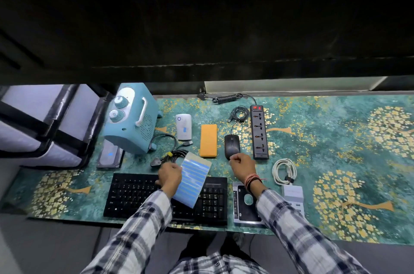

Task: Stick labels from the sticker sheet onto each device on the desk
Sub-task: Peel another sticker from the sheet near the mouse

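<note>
Labelling devices on counter [336, 139]
L hand [170, 175] grips sticker sheet [193, 178] over keyboard [134, 195]; R hand [243, 165] pinched shut at near end of mouse [231, 145]; can't tell if it holds a label.

No legible text, brand or number anywhere, keyboard [134, 193] key legends too small to read, sticker sheet [192, 178] beside the left hand's fingers [177, 167] — plain blue strips, unprinted.

Free room: we see bare desk mat [336, 143] at frame right.
Obstacles: power strip [259, 132], mouse [231, 145], keyboard [143, 195] crowd the centre.
</note>
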